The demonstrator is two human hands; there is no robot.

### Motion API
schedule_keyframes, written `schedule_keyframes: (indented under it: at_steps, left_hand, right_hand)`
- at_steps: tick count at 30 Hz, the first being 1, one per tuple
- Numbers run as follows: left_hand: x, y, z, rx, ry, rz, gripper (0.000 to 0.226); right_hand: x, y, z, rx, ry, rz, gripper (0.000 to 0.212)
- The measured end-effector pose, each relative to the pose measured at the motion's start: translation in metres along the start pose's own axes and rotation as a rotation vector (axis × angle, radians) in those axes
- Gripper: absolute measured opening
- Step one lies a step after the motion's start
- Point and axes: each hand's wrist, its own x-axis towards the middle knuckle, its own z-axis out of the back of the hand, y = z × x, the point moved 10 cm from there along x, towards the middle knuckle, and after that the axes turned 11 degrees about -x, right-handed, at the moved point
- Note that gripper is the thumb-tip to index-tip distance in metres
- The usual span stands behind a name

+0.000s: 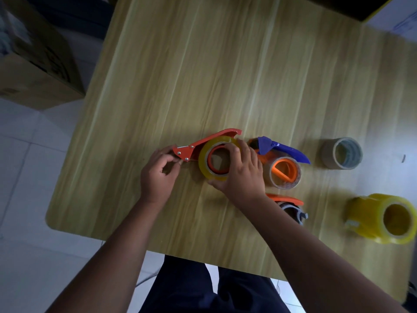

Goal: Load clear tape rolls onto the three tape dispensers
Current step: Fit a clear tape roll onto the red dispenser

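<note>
A red tape dispenser (204,141) lies on the wooden table (203,75) with a yellowish tape roll (206,163) on its orange hub. My right hand (242,172) grips that roll from the right side. My left hand (159,172) pinches the dispenser's metal front end. To the right lies a blue-and-orange dispenser (277,150) carrying a clear roll (284,173). A third, orange-and-grey dispenser (291,207) sits mostly hidden behind my right forearm.
A loose clear tape roll (342,153) lies at the right. A stack of yellowish rolls (383,219) lies on its side near the table's right edge. A cardboard box (38,57) stands on the floor at the left.
</note>
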Motion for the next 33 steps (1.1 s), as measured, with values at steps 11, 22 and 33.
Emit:
schedule_keyframes:
  at_steps: [11,22,33]
  left_hand:
    - [0.009,0.015,0.006,0.050,0.113,0.183,0.018]
    - [0.038,-0.002,0.059,0.112,0.068,0.200,0.010]
    - [0.034,-0.006,0.065,0.182,0.101,0.249,0.009]
  right_hand:
    - [0.012,0.017,0.019,-0.317,0.062,0.294,0.128]
    - [0.029,0.031,0.024,-0.094,0.032,0.206,0.123]
    - [0.091,0.076,0.036,0.041,-0.015,0.136,0.123]
